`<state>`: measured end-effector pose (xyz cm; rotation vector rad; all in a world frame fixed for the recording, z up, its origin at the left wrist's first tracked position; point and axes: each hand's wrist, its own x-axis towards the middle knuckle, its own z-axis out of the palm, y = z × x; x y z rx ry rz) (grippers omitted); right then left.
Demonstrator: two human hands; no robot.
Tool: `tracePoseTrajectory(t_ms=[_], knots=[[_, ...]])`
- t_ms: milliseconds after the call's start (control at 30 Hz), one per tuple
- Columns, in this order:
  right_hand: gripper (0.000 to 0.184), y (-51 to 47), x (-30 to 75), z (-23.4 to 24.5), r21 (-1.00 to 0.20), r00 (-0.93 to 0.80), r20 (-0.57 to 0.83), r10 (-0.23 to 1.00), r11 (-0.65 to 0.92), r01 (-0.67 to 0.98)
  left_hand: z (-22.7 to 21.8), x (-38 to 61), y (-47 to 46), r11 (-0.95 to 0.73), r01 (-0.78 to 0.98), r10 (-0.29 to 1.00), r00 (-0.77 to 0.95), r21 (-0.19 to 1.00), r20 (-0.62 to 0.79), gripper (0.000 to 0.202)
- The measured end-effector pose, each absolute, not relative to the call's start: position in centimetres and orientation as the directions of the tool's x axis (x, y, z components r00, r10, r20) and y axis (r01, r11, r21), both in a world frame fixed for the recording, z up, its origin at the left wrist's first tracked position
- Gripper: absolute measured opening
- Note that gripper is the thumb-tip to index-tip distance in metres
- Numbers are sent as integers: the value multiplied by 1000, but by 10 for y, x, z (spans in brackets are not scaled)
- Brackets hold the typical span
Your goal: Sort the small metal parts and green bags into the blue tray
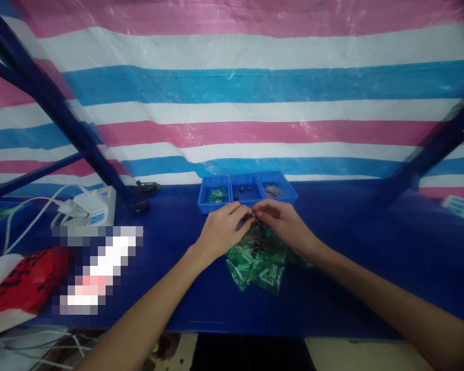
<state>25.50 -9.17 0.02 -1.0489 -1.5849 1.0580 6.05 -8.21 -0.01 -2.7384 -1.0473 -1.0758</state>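
Above a pile of clear plastic bags with green and white contents (pixel 257 268), my two hands meet fingertip to fingertip. My left hand (pixel 222 232) is closed, its thumb and fingers curled around something dark and small. My right hand (pixel 284 221) pinches at the same spot, its fingertips touching or nearly touching those of the left. What they hold is mostly hidden by the fingers. Just behind them stands a blue three-compartment tray (pixel 213 208). Its left compartment holds a green packet (pixel 217 195), the middle a few small dark pieces, the right a greyish clear bag (pixel 274 191).
At the left are a white power strip (pixel 107 206) with cables, a red and white bag (pixel 27 283) and a blurred-out patch. Small black items (pixel 147 187) lie near the back edge. Blue frame posts (pixel 62 108) and a striped sheet (pixel 255 85) bound the blue table (pixel 355 232).
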Motion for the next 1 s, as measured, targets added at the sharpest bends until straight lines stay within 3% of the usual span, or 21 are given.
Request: tracePoseTrajectory(t_ms=[767,1000], knots=[[20,-93,256,9,-994,-266,70,962,90,66,-2,59,-80,-769,533,613,459,353,643,14],[19,-93,258,9,-994,-265,66,962,87,67,0,58,-81,-784,539,594,506,308,626,14]])
